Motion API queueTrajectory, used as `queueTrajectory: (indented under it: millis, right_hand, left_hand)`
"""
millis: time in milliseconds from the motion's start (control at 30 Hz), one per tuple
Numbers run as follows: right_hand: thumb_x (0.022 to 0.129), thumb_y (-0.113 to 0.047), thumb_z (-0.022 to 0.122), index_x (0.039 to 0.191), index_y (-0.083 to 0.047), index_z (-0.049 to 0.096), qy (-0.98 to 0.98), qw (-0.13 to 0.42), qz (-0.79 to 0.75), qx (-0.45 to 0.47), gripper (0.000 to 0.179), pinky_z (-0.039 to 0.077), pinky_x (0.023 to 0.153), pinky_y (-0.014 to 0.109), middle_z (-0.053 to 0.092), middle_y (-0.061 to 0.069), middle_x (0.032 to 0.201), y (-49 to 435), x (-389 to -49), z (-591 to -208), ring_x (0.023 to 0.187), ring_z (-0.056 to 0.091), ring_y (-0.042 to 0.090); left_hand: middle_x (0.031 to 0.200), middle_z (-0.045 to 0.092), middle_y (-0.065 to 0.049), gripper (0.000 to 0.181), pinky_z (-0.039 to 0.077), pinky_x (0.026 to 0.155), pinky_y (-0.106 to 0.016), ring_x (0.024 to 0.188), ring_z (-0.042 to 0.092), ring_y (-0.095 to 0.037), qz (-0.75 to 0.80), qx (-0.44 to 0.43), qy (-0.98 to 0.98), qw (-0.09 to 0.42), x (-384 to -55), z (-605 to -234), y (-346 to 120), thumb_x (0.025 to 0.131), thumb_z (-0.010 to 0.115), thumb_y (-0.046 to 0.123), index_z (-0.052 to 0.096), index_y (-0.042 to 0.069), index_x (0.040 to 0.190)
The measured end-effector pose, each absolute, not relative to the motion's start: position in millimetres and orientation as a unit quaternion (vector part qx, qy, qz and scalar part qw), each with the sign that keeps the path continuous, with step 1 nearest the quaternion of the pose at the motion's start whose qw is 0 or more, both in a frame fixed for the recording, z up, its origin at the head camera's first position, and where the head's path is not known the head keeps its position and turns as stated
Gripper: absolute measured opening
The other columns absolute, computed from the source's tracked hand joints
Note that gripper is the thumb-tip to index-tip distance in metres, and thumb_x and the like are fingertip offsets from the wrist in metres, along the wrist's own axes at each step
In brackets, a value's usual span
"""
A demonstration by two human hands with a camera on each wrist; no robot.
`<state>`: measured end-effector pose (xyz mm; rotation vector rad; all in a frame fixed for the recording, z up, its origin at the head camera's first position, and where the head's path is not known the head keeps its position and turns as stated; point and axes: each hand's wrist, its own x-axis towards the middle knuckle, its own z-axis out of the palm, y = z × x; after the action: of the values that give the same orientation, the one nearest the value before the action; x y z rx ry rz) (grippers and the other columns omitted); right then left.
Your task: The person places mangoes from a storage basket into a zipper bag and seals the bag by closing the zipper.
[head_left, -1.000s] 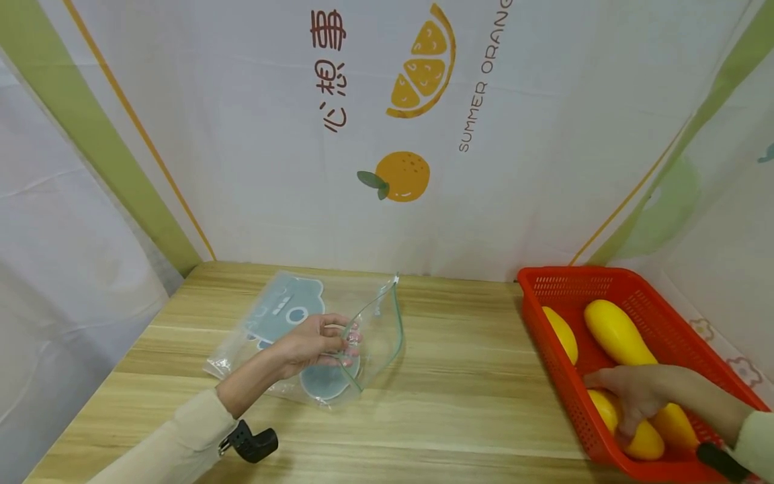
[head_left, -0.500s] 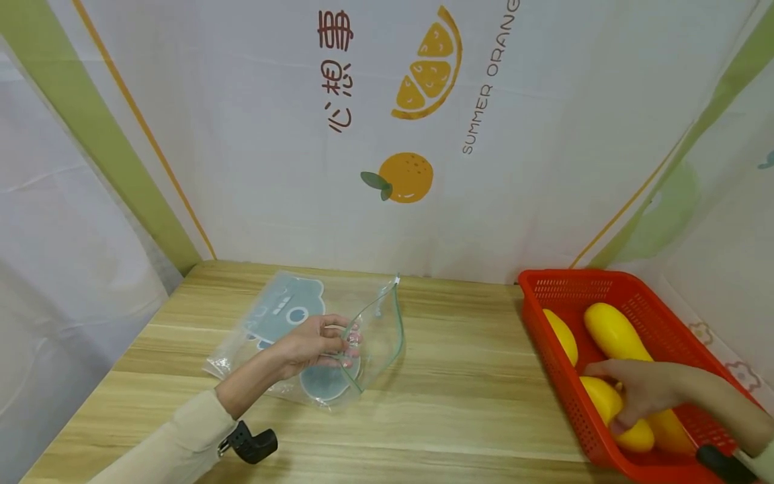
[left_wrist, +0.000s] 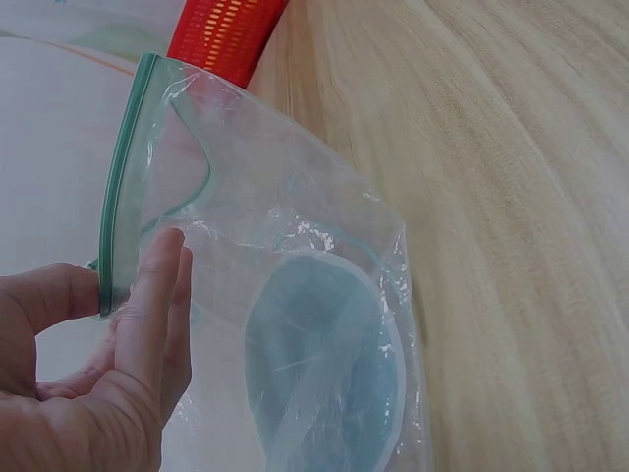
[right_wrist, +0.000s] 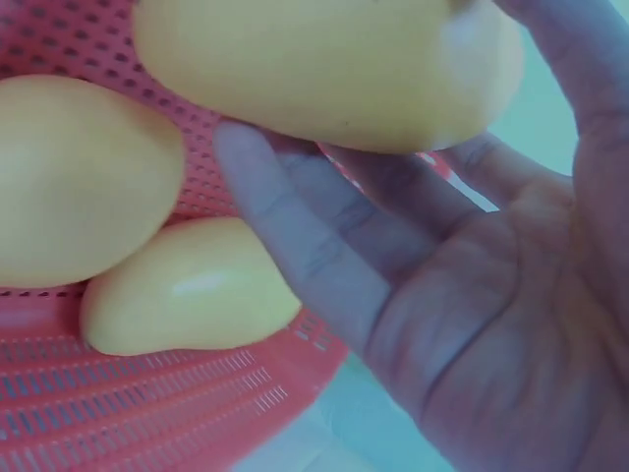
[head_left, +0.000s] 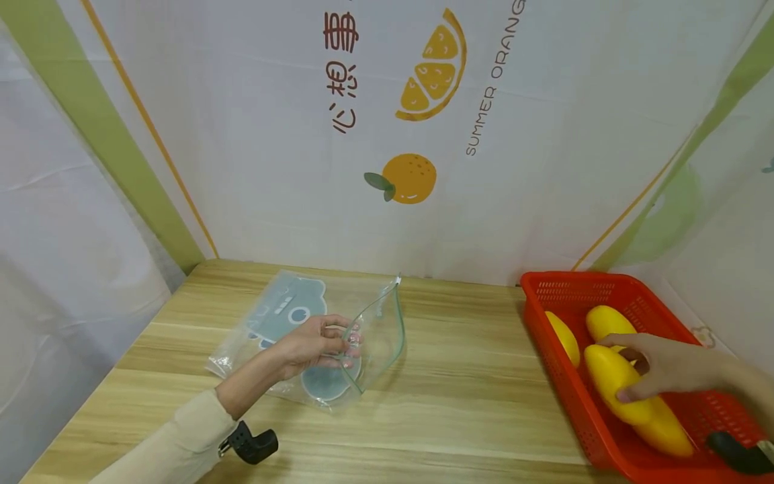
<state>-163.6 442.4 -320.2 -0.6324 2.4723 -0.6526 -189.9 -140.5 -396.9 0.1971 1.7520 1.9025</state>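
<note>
My left hand [head_left: 305,346] pinches the green zip edge of a clear zip bag [head_left: 379,336] that lies on the table with its mouth spread apart. In the left wrist view, the thumb is on one side of the zip strip [left_wrist: 123,187] and the fingers on the other. My right hand [head_left: 674,366] holds a yellow mango [head_left: 612,384] above the red basket [head_left: 574,407], thumb on the near side. From the right wrist, this mango [right_wrist: 324,69] appears between thumb and fingers, partly out of frame.
Inside the basket lie more mangoes: one by the left wall [head_left: 562,337], one mango [head_left: 607,323] at the back and another mango [head_left: 665,430] under the held one. A curtain with printed oranges [head_left: 411,178] stands behind the wooden table [head_left: 471,376].
My right hand has taken hold of a mango in the basket and lifted it up. My left hand and the bag stay where they were.
</note>
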Motion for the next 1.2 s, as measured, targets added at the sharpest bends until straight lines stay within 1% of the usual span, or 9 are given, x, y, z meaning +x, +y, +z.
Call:
queueTrajectory:
  millis: [100,167,233,333,433,533,767,967,1200]
  right_hand:
    - [0.092,-0.013,0.075,0.142,0.020,0.034,0.910,0.244,-0.257,-0.214,0.073,0.058,0.076,0.028,0.048,0.035,0.135,445,-164,-314,0.112,0.054,0.053]
    - [0.093,-0.013,0.074,0.143,0.021,0.031,0.914,0.239,-0.265,-0.193,0.075,0.057,0.083,0.039,0.049,0.037,0.133,445,-163,-311,0.111,0.055,0.054]
    - [0.094,-0.015,0.073,0.144,0.021,0.027,0.916,0.239,-0.267,-0.179,0.077,0.056,0.082,0.052,0.049,0.039,0.132,446,-163,-308,0.109,0.057,0.051]
    - [0.096,-0.015,0.070,0.146,0.022,0.019,0.910,0.249,-0.292,-0.156,0.080,0.056,0.079,0.056,0.051,0.039,0.130,447,-164,-306,0.106,0.060,0.044]
    - [0.098,-0.012,0.066,0.147,0.023,0.011,0.889,0.271,-0.339,-0.146,0.081,0.062,0.069,0.044,0.057,0.030,0.118,447,-167,-304,0.088,0.063,0.035]
    - [0.099,-0.009,0.064,0.148,0.020,0.012,0.873,0.277,-0.375,-0.145,0.076,0.062,0.065,0.044,0.060,0.021,0.106,445,-170,-302,0.075,0.063,0.034]
    - [0.100,-0.010,0.063,0.148,0.016,0.021,0.876,0.245,-0.383,-0.159,0.069,0.062,0.072,0.044,0.063,0.021,0.112,438,-174,-296,0.092,0.066,0.029]
    - [0.100,-0.006,0.062,0.147,0.013,0.026,0.871,0.228,-0.396,-0.179,0.063,0.062,0.074,0.043,0.065,0.024,0.107,432,-178,-292,0.090,0.069,0.033]
    - [0.099,-0.013,0.066,0.150,0.009,0.029,0.893,0.194,-0.378,-0.148,0.066,0.062,0.076,0.040,0.065,0.021,0.111,425,-181,-289,0.094,0.068,0.029]
  left_hand:
    - [0.115,0.061,-0.024,0.047,0.062,0.080,-0.038,0.102,0.070,-0.033,0.706,0.070,0.651,0.270,-189,-396,-141,0.097,0.057,-0.009,0.038,-0.012,0.139]
    - [0.115,0.062,-0.025,0.047,0.062,0.080,-0.038,0.102,0.070,-0.033,0.706,0.069,0.651,0.269,-189,-396,-141,0.097,0.057,-0.009,0.037,-0.013,0.139]
    - [0.115,0.062,-0.025,0.047,0.062,0.080,-0.038,0.102,0.070,-0.033,0.706,0.071,0.652,0.269,-189,-396,-141,0.097,0.058,-0.009,0.038,-0.013,0.139]
    - [0.115,0.062,-0.024,0.046,0.062,0.079,-0.038,0.101,0.070,-0.033,0.705,0.073,0.652,0.268,-190,-395,-141,0.097,0.058,-0.009,0.039,-0.013,0.138]
    - [0.114,0.062,-0.024,0.046,0.062,0.078,-0.037,0.099,0.070,-0.033,0.702,0.071,0.656,0.268,-190,-395,-140,0.097,0.058,-0.008,0.040,-0.012,0.138]
    - [0.113,0.062,-0.023,0.046,0.062,0.077,-0.037,0.099,0.070,-0.033,0.700,0.067,0.660,0.266,-190,-395,-140,0.097,0.059,-0.007,0.040,-0.011,0.139]
    - [0.110,0.062,-0.020,0.045,0.062,0.078,-0.038,0.100,0.068,-0.032,0.699,0.067,0.660,0.267,-190,-395,-140,0.097,0.060,-0.006,0.042,-0.010,0.137]
    - [0.107,0.062,-0.018,0.043,0.062,0.076,-0.036,0.093,0.069,-0.027,0.697,0.075,0.661,0.268,-189,-393,-141,0.097,0.062,-0.005,0.043,-0.011,0.135]
    - [0.108,0.061,-0.018,0.049,0.062,0.075,-0.035,0.089,0.069,-0.024,0.695,0.072,0.664,0.266,-190,-393,-140,0.097,0.064,-0.003,0.039,-0.011,0.138]
